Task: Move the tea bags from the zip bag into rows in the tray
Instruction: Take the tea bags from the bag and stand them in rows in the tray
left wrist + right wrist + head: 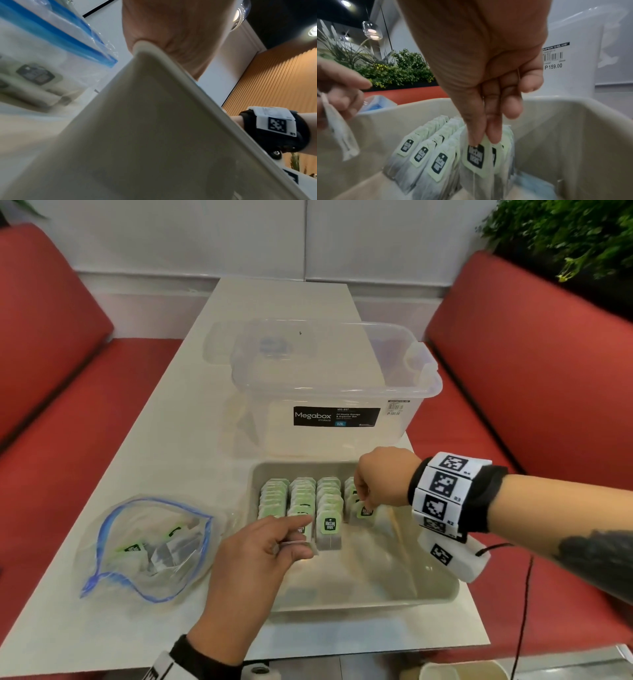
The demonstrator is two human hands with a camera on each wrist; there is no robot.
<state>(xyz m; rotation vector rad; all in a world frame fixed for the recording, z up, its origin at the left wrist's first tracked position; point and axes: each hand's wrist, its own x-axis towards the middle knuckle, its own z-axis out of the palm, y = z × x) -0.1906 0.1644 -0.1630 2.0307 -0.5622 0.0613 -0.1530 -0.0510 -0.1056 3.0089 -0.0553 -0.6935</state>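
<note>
Small white paper tea bags w/ green tags [301, 501] stand in four rows at far end of beige plastic tray [435, 594]; a few left in clear blue-zip bag [144, 546], near left. Right hand [383, 477] pinches top edge of one bag [475, 157] in right row; left hand [253, 556] pinches more bags [340, 136]. Prob. light, soft, crushable: hold by top edge/tag, gently.

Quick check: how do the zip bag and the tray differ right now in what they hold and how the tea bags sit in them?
The zip bag is clear, soft plastic with a blue zipper edge; the tray is rigid, opaque and beige. The zip bag holds only a few tea bags lying loose and jumbled; the tray holds many, packed on edge in four rows at its far end. No hand is in the zip bag; both hands work over the tray. Both sit open on the white table.
</note>
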